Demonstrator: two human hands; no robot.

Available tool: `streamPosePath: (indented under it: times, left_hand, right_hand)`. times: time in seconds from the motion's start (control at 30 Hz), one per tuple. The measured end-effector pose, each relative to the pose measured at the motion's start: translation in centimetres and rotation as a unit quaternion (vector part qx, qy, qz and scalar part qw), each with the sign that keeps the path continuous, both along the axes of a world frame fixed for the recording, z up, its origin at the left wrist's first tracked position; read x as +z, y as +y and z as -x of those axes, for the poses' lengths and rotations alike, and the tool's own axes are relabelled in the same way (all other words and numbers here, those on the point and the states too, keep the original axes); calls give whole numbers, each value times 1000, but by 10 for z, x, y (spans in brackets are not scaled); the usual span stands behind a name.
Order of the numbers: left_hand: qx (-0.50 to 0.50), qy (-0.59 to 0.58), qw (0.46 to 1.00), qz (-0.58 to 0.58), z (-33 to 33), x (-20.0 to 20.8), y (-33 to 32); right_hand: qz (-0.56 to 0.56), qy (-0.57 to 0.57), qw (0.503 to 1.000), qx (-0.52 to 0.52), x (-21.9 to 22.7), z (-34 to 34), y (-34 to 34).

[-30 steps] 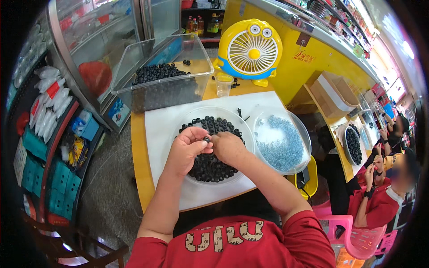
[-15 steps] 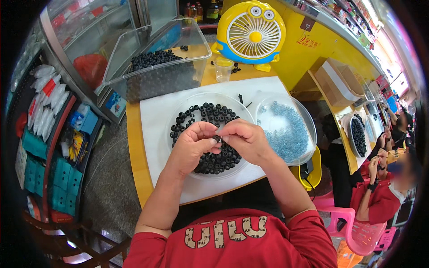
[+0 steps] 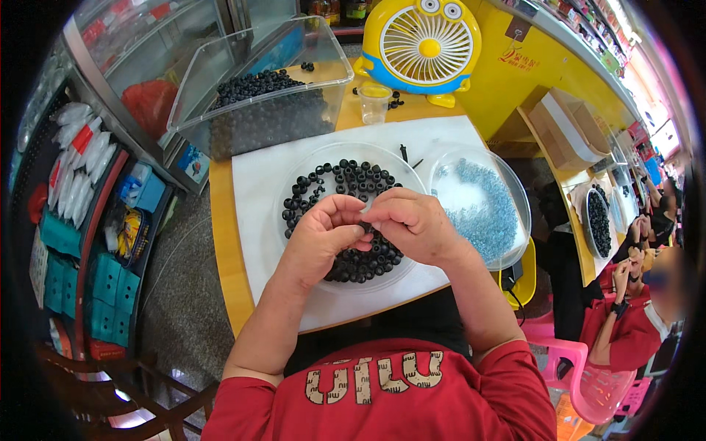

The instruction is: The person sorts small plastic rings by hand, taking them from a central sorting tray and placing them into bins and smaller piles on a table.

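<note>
Over a round clear tray (image 3: 409,178) full of small black ring-shaped parts (image 3: 358,270), my two hands meet fingertip to fingertip. My left hand (image 3: 323,241) is closed, with thumb and forefinger pinching one black ring-shaped part (image 3: 367,228). Thumb and forefinger of my right hand (image 3: 421,229) are pressed together right against that part. Whatever the right fingertips grip is too small to make out. To the right, a second round clear tray (image 3: 446,192) holds many tiny pale-blue translucent pieces (image 3: 487,209).
At the table's back left stands a large clear bin (image 3: 331,117) of black parts. Beside it are a clear plastic cup (image 3: 373,110) and a yellow fan (image 3: 429,55). Two thin black pieces (image 3: 404,153) lie between the trays. On the right, a person in red (image 3: 625,331) sits at another table.
The view has shifted slightly, so the table and trays sit a little differently. Both hands stay pinched together over the black parts, with only small finger movement.
</note>
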State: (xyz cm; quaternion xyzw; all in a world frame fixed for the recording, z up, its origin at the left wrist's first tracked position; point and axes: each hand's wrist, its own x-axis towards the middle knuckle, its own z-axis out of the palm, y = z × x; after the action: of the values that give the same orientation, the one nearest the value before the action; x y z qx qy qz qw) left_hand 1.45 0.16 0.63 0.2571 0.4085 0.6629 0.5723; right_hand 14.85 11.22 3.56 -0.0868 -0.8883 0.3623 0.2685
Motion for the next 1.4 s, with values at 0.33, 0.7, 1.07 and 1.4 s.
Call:
streamPosePath:
  times: [0.33, 0.7, 1.07, 1.4]
  left_hand:
    - [9, -2, 1000, 0, -2, -2, 0]
    - [87, -58, 995, 5, -4, -3, 3]
    - [4, -76, 996, 39, -4, -7, -5]
    - [17, -31, 999, -7, 0, -10, 0]
  right_hand:
    - [-52, -44, 998, -2, 9, 3, -5]
    - [-125, 25, 991, -37, -11, 8, -12]
    - [-146, 70, 985, -55, -14, -1, -14]
    - [-146, 71, 986, -24, -15, 4, -10]
